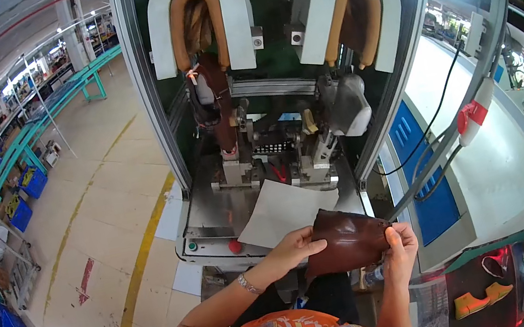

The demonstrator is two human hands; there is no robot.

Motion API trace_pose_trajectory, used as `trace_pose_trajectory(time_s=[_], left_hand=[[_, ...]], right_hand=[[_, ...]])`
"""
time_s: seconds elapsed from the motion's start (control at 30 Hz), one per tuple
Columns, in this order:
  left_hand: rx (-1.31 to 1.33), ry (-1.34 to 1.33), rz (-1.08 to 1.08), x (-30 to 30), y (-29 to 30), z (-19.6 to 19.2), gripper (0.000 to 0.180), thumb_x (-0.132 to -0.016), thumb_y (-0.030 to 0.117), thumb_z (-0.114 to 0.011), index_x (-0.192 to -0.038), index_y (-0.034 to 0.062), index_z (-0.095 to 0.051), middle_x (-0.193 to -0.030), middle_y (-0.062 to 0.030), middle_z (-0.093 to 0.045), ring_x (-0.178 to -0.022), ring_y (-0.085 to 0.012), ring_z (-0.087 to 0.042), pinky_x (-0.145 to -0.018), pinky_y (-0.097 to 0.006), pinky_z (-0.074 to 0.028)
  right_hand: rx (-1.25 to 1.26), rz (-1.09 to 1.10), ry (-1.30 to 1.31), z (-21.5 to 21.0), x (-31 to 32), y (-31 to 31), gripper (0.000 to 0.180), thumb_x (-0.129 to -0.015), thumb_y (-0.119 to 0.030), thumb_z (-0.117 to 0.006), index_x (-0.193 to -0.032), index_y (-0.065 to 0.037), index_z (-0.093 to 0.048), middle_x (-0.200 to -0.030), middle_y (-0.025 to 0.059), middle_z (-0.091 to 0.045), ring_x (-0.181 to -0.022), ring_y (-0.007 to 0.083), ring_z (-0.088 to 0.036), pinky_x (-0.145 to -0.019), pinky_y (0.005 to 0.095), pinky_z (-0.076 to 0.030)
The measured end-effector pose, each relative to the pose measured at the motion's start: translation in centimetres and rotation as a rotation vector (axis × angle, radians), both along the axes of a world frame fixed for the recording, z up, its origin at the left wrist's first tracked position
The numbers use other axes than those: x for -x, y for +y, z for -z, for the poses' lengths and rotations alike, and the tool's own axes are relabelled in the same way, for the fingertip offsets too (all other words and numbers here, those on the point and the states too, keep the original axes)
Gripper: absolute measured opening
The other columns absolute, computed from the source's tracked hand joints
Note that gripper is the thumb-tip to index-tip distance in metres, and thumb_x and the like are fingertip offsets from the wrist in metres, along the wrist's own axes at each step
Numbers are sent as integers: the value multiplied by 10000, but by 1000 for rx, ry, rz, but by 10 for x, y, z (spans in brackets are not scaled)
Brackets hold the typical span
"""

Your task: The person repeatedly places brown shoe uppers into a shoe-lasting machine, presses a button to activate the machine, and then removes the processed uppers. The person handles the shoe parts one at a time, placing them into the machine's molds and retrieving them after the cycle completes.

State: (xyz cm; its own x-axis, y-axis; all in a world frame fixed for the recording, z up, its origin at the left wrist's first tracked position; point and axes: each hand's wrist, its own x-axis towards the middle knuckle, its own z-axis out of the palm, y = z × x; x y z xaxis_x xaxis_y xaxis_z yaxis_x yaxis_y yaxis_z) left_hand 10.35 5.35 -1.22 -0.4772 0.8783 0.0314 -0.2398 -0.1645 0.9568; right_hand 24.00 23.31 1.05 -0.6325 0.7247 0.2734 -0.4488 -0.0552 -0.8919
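Observation:
A dark brown leather shoe upper point(351, 239) is stretched between my two hands, in front of the machine's near edge. My left hand point(297, 250) pinches its left side, thumb on top. At its right end, my right hand point(400, 244) grips the edge with thumb and fingers. Beyond it stands a shoe-moulding machine with two stations. Another brown leather upper point(217, 101) is mounted on the left station, below a padded U-shaped clamp point(199, 24). The right station carries a bare grey metal form point(348, 106) under a second U-shaped clamp point(353, 21).
A pale sheet point(284, 212) lies on the machine's metal bed, behind the leather. A red button point(235, 246) and a green button point(192, 246) sit on the front edge. To the right is a white-and-blue machine point(484, 152); orange shoe pieces point(482, 300) lie on a low shelf.

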Motion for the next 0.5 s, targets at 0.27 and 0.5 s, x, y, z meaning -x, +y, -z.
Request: trace_pose_trajectory(time_s=[0.27, 0.5], left_hand=[[28, -272, 71, 29, 9, -64, 333, -893, 283, -493, -1068, 8, -558, -1019, -73, -604, -911, -118, -570, -846, -291, -436], [28, -444, 80, 86, 52, -62, 272, -852, 248, -567, -978, 7, -582, -967, -100, -617, -872, -176, -609, -785, -317, -499]], right_hand=[[-127, 6, 9, -30, 23, 0, 270, -773, -212, -638, -946, -38, -526, -805, 9, -531, -719, 62, -462, -646, 185, -361], [-190, -200, -44, -51, 47, 7, 809, -696, 21, -668, -1352, -83, -206, -1042, 130, -531, -931, 189, -549, -784, 291, -464]])
